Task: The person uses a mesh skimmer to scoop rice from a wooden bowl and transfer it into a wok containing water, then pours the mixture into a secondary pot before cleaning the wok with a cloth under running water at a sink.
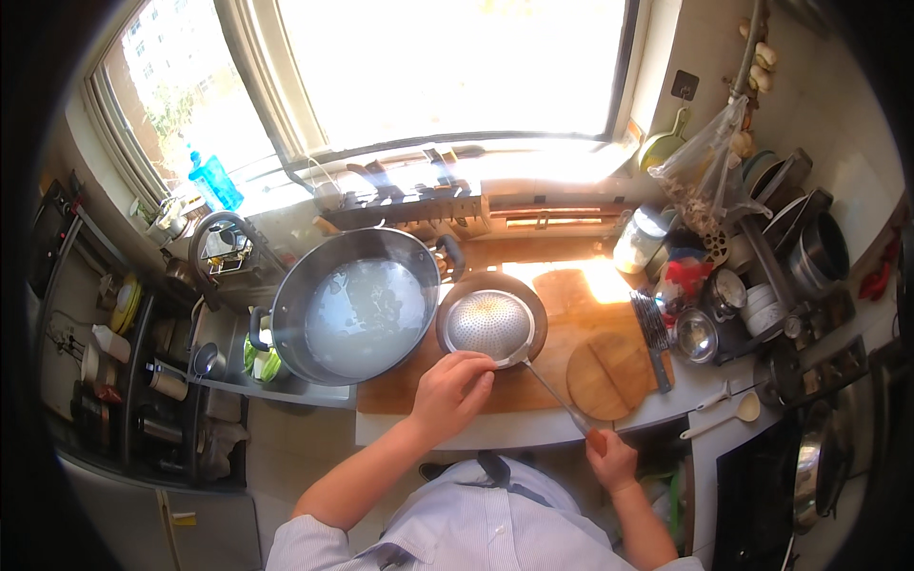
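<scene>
A perforated metal skimmer [489,322] lies with its domed side up over a round brown bowl or pan [537,296] on the wooden board [400,392]. My right hand [612,458] is closed around the skimmer's wooden handle end. My left hand [455,392] is at the skimmer's near rim, its fingertips at the edge; whether they pinch it cannot be told. Left of the skimmer stands a large two-handled metal pot [357,307] with cloudy liquid in it. A round wooden lid or board [607,376] lies to the right. What is under the skimmer is hidden.
A cleaver-like knife [660,371] lies at the board's right edge, beside a jar [640,239] and stacked bowls [760,307]. A pale ladle [746,408] rests near the stove [757,485]. The sink [232,328] with green vegetables [263,362] is at the left.
</scene>
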{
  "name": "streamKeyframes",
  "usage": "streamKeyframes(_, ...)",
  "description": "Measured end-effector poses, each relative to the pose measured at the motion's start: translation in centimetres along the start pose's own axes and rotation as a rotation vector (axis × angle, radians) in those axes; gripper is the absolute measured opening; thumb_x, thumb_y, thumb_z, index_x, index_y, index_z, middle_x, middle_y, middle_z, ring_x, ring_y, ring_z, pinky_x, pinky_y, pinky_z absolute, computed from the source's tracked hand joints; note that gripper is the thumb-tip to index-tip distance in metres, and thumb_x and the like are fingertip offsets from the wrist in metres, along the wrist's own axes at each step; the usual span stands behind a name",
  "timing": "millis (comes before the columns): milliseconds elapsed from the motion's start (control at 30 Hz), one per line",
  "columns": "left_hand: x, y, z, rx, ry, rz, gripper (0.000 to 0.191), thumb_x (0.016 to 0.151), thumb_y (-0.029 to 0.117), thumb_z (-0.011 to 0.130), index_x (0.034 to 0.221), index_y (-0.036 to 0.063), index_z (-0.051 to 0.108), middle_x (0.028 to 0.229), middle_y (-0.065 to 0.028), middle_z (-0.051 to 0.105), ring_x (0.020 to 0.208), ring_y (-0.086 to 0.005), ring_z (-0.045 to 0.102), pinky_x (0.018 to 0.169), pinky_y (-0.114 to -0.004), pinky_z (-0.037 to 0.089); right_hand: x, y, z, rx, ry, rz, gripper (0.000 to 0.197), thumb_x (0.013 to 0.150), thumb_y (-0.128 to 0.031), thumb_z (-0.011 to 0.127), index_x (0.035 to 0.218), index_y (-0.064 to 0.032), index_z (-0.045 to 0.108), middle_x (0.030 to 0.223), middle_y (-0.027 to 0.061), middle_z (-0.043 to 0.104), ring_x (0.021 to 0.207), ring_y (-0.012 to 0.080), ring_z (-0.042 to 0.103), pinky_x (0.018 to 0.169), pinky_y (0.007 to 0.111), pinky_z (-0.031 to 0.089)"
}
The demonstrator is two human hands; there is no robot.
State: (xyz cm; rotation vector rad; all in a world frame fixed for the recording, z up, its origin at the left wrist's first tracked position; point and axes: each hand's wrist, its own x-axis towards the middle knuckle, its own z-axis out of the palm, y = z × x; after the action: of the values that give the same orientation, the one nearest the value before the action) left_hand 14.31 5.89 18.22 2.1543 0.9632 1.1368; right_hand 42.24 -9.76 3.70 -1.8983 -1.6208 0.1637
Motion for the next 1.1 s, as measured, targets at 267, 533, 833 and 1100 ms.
streamKeyframes(267, 0.2, 0.9, 0.0, 0.057, 0.071, 0.117, 0.012, 0.079, 0.006, 0.062, 0.090, 0.0029, 0.062, 0.092, -0.0110, 0.063, 0.083, -0.0269, 0.062, 0.070, -0.034, 0.050, -0.2, 1.0, 1.3, -0.004, 0.115, -0.185, 0.026, 0.074, -0.020, 0.069, 0.095, -0.0102, 0.056, 0.074, 0.0094, 0.062, 0.063, 0.0297, 0.062, 0.053, 0.038, 0.049)
streamKeyframes(533, 0.0, 0.9, -0.5, -0.028, 0.004, 0.076, 0.013, 0.079, 0.004, 0.061, 0.092, 0.0028, 0.064, 0.095, -0.0120, 0.064, 0.084, -0.0256, 0.063, 0.073, -0.033, 0.050, -0.9, 1.0, 1.3, 0.036, 0.049, -0.036, 0.021, 0.074, -0.019, 0.068, 0.092, -0.0097, 0.060, 0.074, 0.0147, 0.062, 0.067, 0.0341, 0.061, 0.059, 0.039, 0.050)
streamKeyframes(833, -0.7, 1.1, -1.4, -0.073, 0.050, 0.080, 0.012, 0.080, 0.006, 0.062, 0.092, 0.0038, 0.063, 0.091, -0.0114, 0.063, 0.081, -0.0270, 0.062, 0.070, -0.034, 0.051, -0.2, -1.1, 0.1, 0.176, 0.060, 0.026, 0.028, 0.075, -0.016, 0.069, 0.096, -0.0077, 0.052, 0.072, 0.0112, 0.062, 0.061, 0.0290, 0.063, 0.055, 0.037, 0.049)
streamKeyframes(1100, -0.2, -1.6, -10.9, 0.108, 0.363, -0.124, 0.012, 0.084, 0.009, 0.060, 0.092, 0.0015, 0.063, 0.086, -0.0097, 0.063, 0.072, -0.0175, 0.059, 0.067, -0.028, 0.048, 3.9, -7.2, -3.9, 0.602, -0.070, 0.168, 0.030, 0.080, -0.015, 0.066, 0.101, -0.0004, 0.050, 0.069, 0.0077, 0.057, 0.059, 0.0157, 0.056, 0.056, 0.028, 0.045)
